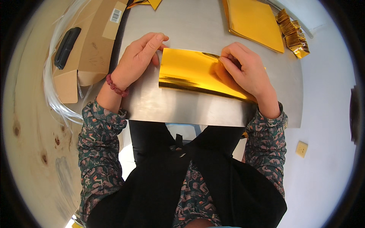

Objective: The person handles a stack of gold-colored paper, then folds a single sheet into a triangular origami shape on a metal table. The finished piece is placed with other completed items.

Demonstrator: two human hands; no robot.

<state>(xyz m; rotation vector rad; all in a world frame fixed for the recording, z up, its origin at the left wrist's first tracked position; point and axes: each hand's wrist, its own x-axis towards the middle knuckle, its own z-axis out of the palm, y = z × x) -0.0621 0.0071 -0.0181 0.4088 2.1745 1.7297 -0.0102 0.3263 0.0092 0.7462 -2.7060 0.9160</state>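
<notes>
A shiny gold foil sheet (186, 68) lies on the metal table in front of me, its near side curved over like a fold. My right hand (245, 68) is on its right part, fingers curled and thumb pinched at the far edge. Beside the sheet's left end is my left hand (138, 57), thumb raised and fingers loosely bent apart, with nothing seen between them. Its fingertips come close to the far left corner; whether they touch is hard to tell.
A stack of flat gold sheets (254, 24) lies at the far right, beside bundled gold pleated pieces (294, 36). On the left stand a cardboard box (95, 41), a black handle-shaped object (67, 48) and clear plastic strips (49, 76). The metal table's near edge (186, 123) faces my lap.
</notes>
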